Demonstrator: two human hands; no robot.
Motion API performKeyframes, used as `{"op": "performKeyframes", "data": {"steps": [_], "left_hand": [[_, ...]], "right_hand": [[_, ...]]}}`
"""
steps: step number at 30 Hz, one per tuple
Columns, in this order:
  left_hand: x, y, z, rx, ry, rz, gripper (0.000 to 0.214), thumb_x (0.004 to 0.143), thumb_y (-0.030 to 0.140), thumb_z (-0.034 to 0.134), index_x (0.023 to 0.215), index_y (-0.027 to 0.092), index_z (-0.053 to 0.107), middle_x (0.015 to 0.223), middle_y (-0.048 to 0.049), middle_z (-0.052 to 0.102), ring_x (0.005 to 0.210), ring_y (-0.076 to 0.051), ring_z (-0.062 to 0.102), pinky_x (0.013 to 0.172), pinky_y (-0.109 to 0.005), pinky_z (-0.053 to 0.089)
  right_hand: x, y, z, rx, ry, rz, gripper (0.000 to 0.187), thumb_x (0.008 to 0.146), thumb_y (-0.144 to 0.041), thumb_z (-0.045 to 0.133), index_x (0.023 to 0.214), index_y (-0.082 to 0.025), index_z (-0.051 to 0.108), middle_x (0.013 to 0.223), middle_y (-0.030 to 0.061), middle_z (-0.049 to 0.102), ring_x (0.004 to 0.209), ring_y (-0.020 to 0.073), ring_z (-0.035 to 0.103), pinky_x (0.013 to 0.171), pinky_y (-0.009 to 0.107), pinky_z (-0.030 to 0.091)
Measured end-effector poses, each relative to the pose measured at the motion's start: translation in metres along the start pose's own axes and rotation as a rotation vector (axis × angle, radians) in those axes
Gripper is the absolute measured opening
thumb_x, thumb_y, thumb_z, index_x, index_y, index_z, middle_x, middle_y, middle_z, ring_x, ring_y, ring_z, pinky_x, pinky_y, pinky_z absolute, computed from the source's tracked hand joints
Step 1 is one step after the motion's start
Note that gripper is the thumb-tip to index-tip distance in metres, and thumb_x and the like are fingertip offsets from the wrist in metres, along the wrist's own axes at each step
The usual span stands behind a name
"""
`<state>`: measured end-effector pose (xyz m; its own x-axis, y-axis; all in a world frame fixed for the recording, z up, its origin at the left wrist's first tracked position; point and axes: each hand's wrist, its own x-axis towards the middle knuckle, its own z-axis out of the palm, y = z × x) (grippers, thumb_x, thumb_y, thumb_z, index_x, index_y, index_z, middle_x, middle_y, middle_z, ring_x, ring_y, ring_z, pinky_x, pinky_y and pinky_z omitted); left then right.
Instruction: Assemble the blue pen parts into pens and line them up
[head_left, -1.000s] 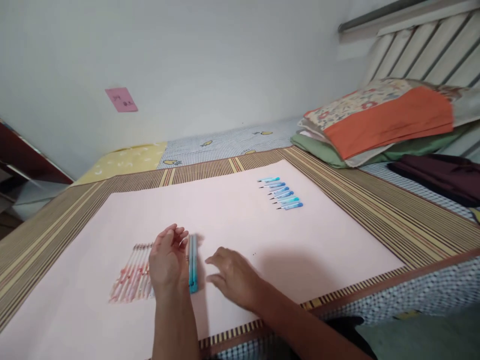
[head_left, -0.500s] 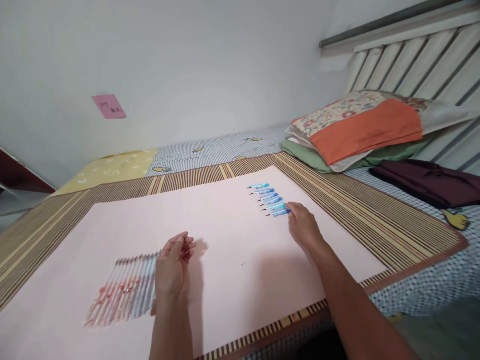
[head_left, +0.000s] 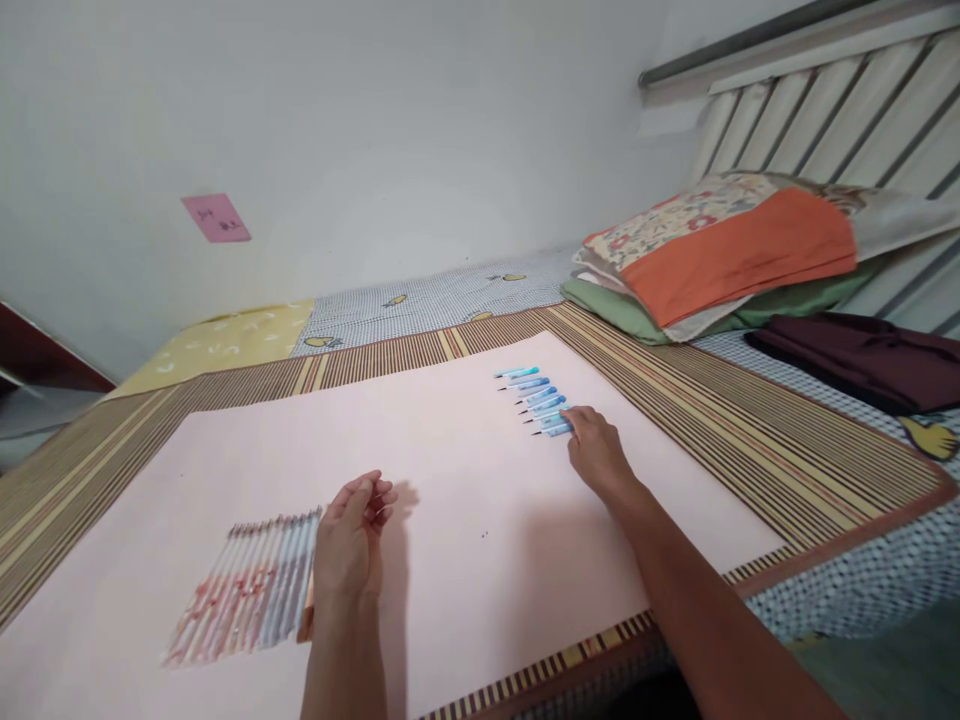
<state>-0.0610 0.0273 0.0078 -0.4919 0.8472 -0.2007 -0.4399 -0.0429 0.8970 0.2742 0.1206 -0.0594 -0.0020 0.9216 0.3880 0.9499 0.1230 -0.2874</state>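
Observation:
On the pink sheet [head_left: 450,560], several short blue and teal pens [head_left: 534,385] with thin dark tips lie in a slanting row toward the far right. My right hand [head_left: 596,447] reaches to the near end of that row. Its fingers are closed on the butt end of the nearest blue pen [head_left: 556,431], hiding that end. My left hand [head_left: 349,545] hovers over the sheet at centre left, loosely curled with thumb and index finger together and nothing visible in it. Just left of it, several long slim pens [head_left: 251,590] in red, pink and grey-blue tones lie side by side.
A brown strip [head_left: 305,615] shows beside my left wrist. Under the sheet spreads a striped mat [head_left: 652,400]. Folded cloths with an orange panel [head_left: 742,260] and a dark maroon cloth [head_left: 847,362] lie at right, near a white radiator [head_left: 840,120]. A pink note [head_left: 216,218] hangs on the wall.
My right hand has shifted slightly left, its fingers now covering more of the nearest pen ends. My left hand stays almost where it was, with the view shifted a little.

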Motion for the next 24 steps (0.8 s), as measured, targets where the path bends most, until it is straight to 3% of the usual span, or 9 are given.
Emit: {"op": "performKeyframes", "data": {"steps": [10,24], "left_hand": [[0.000,-0.002,-0.001,0.012,-0.021,-0.008,0.038,0.058,0.034,0.086,0.086,0.013,0.072,0.073,-0.0028,0.071,0.064,-0.011,0.064,0.057,-0.019,0.048],[0.000,-0.004,0.001,-0.008,-0.019,-0.034,0.036,0.058,0.033,0.085,0.085,0.013,0.073,0.072,-0.0027,0.071,0.064,-0.011,0.064,0.056,-0.018,0.047]], "right_hand": [[-0.002,-0.003,-0.005,-0.012,-0.016,0.032,0.036,0.079,0.002,0.047,0.107,-0.013,0.066,0.107,0.0144,0.065,0.098,0.0277,0.056,0.079,0.036,0.040],[-0.017,0.006,-0.024,0.143,-0.128,-0.069,0.035,0.080,-0.002,0.049,0.103,-0.017,0.070,0.104,0.0110,0.065,0.097,0.0260,0.057,0.086,0.037,0.045]]}}
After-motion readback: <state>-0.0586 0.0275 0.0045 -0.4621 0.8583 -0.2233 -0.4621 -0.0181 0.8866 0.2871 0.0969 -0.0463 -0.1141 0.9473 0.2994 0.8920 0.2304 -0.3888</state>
